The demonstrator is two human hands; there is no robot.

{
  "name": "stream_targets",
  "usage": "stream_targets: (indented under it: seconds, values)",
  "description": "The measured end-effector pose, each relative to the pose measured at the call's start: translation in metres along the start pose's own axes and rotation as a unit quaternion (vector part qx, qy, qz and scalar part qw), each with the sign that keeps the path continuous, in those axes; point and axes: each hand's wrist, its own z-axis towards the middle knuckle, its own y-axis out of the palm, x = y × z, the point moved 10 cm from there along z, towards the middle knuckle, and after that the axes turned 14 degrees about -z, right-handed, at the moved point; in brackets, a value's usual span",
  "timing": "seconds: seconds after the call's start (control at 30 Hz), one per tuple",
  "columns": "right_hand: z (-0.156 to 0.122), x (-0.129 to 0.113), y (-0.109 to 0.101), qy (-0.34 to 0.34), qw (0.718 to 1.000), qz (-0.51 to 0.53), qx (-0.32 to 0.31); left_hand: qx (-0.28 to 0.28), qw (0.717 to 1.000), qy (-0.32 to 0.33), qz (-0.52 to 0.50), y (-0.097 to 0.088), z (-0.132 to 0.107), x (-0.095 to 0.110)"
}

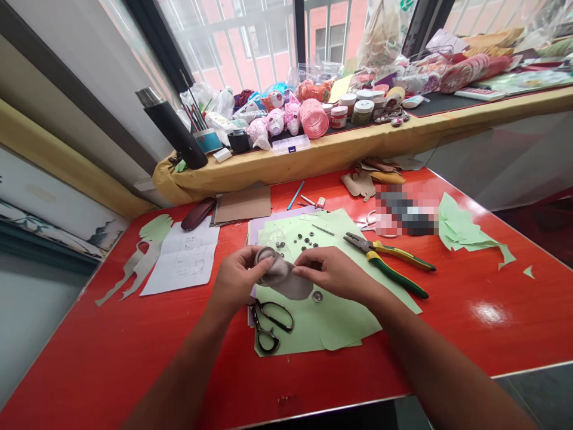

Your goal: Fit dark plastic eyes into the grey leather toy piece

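Holding, left hand [239, 275]: left end of gray piece [293, 288] is clamped between thumb and fingers.
Holding, right hand [333, 273]: upper right edge of the same piece is pinched, thumb and fingertips together.
Gray piece: held by both hands, above the green paper [349, 325]. Round part is seen at the left thumb; whether curled over or a separate thing cannot be told.
Green paper: laid over lilac paper [256, 227] on the red table [179, 358].
Buttons [307, 241]: small, dark, scattered on the green paper beyond the hands. A round silver one [317, 296] is seen just beside the gray piece, on the near side.
Scissors [271, 332]: dark handles turned toward the wearer, just below the left hand; blades hidden.
Pliers [371, 245]: green-and-yellow handles pointed right, placed beyond the right hand, partly over the green paper.
Drawing sheet [183, 257]: creased, placed at left on the table, marked with sketches.
Brown board [244, 206]: laid near the sill, beside a dark maroon case [198, 213].
Sill [268, 162]: crowded with jars [339, 116], a black flask [176, 131] and bags.
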Motion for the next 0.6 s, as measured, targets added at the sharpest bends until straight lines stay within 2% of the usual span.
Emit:
stream_targets:
  seconds: [0.13,0.23,0.4,0.6]
  values:
    - [-0.008,0.007,0.012,0.020,0.981,-0.161,-0.107,0.035,0.992,-0.005,-0.120,-0.018,0.013,-0.014]
    - [-0.015,0.009,0.018,0.028,0.964,-0.217,-0.153,0.066,0.978,-0.008,-0.196,-0.030,0.021,-0.022]
    - [-0.021,0.008,0.020,0.026,0.945,-0.297,-0.137,0.080,0.961,-0.053,-0.259,-0.035,0.025,-0.038]
    - [-0.013,0.000,0.025,-0.006,0.937,-0.334,-0.106,0.045,0.948,-0.109,-0.295,-0.014,0.014,-0.051]
